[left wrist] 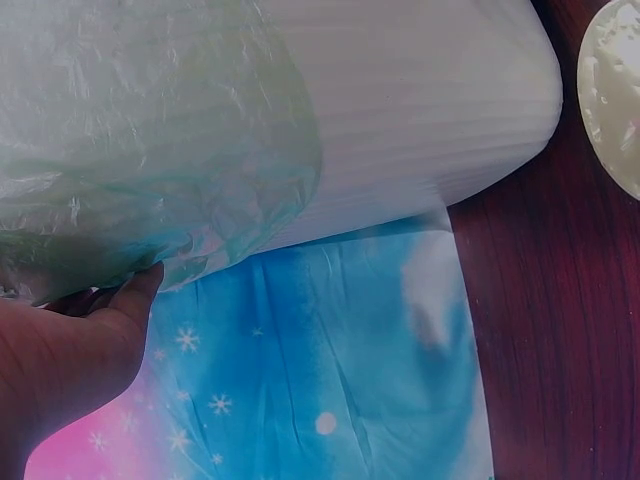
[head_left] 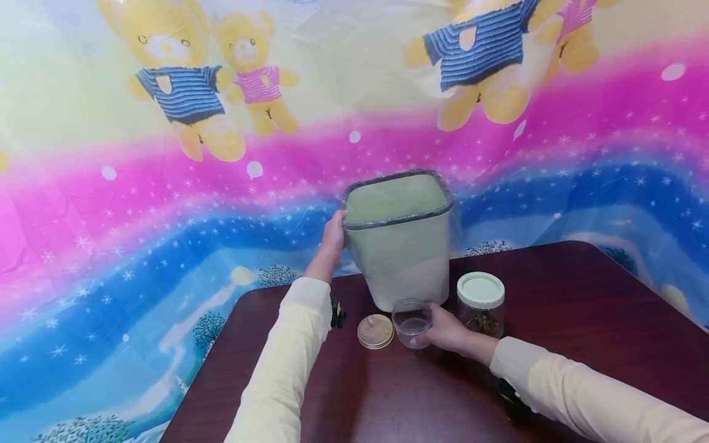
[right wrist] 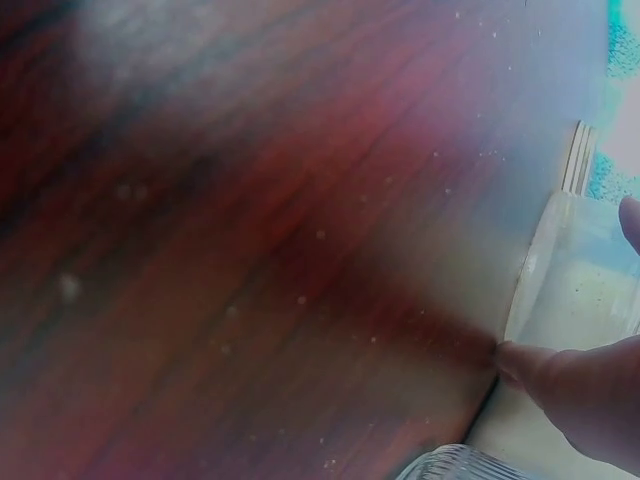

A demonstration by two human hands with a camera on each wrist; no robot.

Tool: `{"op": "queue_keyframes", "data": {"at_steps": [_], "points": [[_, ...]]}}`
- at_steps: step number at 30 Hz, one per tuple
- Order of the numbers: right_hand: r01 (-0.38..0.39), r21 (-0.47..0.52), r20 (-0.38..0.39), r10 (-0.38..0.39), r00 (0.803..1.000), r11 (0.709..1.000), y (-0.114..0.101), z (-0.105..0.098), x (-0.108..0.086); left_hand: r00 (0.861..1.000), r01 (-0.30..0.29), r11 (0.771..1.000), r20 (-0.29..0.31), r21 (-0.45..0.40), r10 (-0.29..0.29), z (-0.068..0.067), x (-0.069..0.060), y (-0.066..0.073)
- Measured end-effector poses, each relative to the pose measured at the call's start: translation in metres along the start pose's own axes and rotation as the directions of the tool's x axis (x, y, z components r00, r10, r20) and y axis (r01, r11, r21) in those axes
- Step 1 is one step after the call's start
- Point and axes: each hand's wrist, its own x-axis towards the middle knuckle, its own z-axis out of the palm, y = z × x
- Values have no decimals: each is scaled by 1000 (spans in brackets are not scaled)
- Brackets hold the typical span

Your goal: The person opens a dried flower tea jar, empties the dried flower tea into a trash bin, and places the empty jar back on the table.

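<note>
A pale trash bin point(head_left: 412, 277) with a dark rim and a thin greenish bag lining stands toward the back of the table. My left hand point(head_left: 333, 235) grips its left side just under the rim; in the left wrist view, that hand point(left wrist: 95, 355) lies against the crinkled bag point(left wrist: 200, 150), and some fingers are hidden. Low in front of the bin, my right hand point(head_left: 448, 332) holds a clear, lidless plastic jar point(head_left: 411, 329) by its right side. Thumb and fingers lie on opposite sides of this jar point(right wrist: 580, 260) in the right wrist view.
A round gold-coloured lid point(head_left: 375, 332) lies flat left of the clear jar. Behind my right wrist stands a jar with a pale green lid point(head_left: 480, 290) and dark bits inside. A printed cloth point(head_left: 221, 221) hangs behind the dark wooden table point(head_left: 399, 400).
</note>
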Motion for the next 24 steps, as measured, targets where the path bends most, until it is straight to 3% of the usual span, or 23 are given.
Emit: {"op": "queue_keyframes", "data": {"at_steps": [5,10,18,24], "points": [[25,34,3,-25,1000,999,0,0,0,1000,10,1000,18,27,-10,-1,0,-1],[23,3,-3,-23,1000,1000,-5,-4,-2,999,16,1000,28,20,-16,-2,0,-1],[-14,-1,2,14,1000,1000,-19,-17,-4,1000,11,1000,3,6,-11,-1,0,1],[10,10,3,-10,1000,1000,-28,-26,-5,1000,10,1000,-10,-7,-10,0,-1,2]]}}
